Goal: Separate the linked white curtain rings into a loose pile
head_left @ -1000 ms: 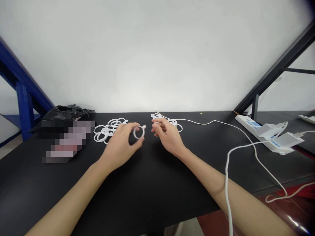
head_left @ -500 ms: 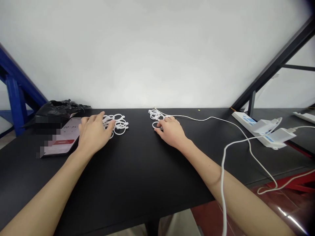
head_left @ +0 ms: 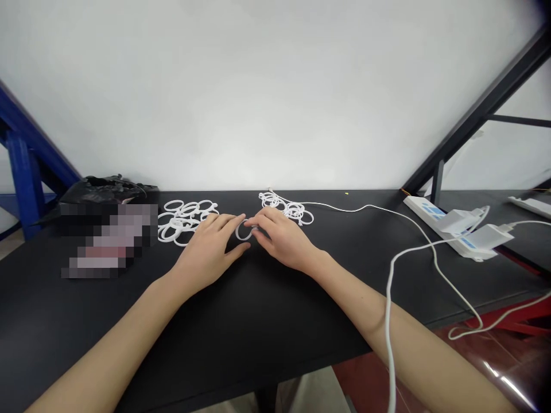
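I pinch a small white ring [head_left: 237, 234] between the thumb and fingers of my right hand [head_left: 284, 238], at the end of the loop toward that hand. The ring sticks out past my right fingertips to the left, into the gap between my two hands (part of the loop is hidden behind my fingers). My left hand [head_left: 209, 244] is spread, thumb and index finger apart, with the ring in front of that opening: the index fingertip is just beside the ring's upper side, and the thumb tip lies on the nearer side, toward me. I cannot tell whether the left index finger touches it, or whether the ring rests on the black table [head_left: 267, 321].

A loose pile of white rings [head_left: 183, 221] lies just beyond and to the left of my left hand. A second cluster of rings [head_left: 293, 209] sits just past my right hand, near the wall. A white cable [head_left: 390, 321] crosses over my right forearm, and a white power strip [head_left: 462, 246] lies well apart on the right.
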`<control>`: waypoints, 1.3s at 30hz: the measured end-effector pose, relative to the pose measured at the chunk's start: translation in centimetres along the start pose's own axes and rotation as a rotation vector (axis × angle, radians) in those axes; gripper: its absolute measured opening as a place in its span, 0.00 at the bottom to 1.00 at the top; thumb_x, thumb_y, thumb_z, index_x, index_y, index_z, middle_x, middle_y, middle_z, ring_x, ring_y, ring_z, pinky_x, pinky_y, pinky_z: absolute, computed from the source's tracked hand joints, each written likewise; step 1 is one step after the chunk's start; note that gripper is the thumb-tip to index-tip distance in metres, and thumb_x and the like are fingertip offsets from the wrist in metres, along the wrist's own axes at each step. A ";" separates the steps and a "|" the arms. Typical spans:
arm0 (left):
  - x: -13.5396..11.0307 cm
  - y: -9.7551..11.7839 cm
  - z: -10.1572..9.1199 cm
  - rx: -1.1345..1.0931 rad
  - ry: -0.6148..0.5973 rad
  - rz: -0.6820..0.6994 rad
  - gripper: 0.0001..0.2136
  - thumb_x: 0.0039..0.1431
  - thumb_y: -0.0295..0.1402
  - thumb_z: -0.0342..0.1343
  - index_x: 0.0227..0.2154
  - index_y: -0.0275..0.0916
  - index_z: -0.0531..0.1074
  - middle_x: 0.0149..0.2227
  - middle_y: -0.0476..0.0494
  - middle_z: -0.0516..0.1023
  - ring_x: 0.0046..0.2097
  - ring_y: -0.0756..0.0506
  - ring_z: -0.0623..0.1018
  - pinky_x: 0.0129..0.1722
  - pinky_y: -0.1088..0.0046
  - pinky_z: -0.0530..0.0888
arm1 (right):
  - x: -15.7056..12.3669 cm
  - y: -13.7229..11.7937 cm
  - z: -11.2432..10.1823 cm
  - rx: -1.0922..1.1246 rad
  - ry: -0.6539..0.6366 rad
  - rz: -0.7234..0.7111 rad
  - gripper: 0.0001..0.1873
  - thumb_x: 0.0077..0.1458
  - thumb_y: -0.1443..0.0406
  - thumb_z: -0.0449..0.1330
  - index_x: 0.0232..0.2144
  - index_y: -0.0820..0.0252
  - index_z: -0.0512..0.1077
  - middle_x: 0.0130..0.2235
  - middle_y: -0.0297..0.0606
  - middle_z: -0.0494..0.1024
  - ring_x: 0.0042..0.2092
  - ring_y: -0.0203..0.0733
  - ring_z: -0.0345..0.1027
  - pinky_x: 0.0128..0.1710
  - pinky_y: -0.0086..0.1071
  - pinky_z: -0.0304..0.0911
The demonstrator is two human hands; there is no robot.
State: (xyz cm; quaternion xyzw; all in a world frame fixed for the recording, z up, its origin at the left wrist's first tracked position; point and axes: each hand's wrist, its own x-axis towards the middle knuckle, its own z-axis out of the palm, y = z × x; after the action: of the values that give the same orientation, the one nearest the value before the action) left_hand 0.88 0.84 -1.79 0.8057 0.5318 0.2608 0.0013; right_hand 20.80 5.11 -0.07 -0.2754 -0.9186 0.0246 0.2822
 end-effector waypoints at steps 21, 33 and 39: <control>0.1 1.3 -1.1 -0.150 -0.107 -0.066 0.18 0.62 0.48 0.53 0.47 0.42 0.73 0.39 0.44 0.74 0.47 0.39 0.70 0.46 0.60 0.70 | 0.2 -0.6 0.6 0.404 0.145 0.169 0.07 0.62 0.65 0.58 0.31 0.58 0.72 0.33 0.32 0.78 0.33 0.34 0.69 0.36 0.28 0.63; 0.6 -2.3 -1.8 0.179 0.248 -0.269 0.24 0.64 0.43 0.47 0.57 0.37 0.68 0.50 0.34 0.72 0.54 0.32 0.66 0.55 0.52 0.66 | 0.1 1.6 -1.1 -0.139 0.058 0.479 0.14 0.62 0.56 0.57 0.43 0.59 0.72 0.44 0.44 0.74 0.47 0.47 0.69 0.46 0.39 0.64; 0.3 -4.9 -3.1 0.271 0.090 -0.539 0.30 0.65 0.44 0.42 0.62 0.25 0.60 0.56 0.22 0.67 0.58 0.20 0.62 0.52 0.40 0.63 | -0.9 2.3 -2.6 -0.493 -0.208 0.741 0.23 0.57 0.52 0.60 0.47 0.63 0.70 0.48 0.53 0.71 0.45 0.55 0.71 0.45 0.46 0.63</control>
State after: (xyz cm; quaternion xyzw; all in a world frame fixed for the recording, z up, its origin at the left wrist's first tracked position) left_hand -4.56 2.38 -0.37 0.6159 0.7560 0.2131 -0.0604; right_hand 23.94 6.32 1.24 -0.6406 -0.7599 -0.0679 0.0867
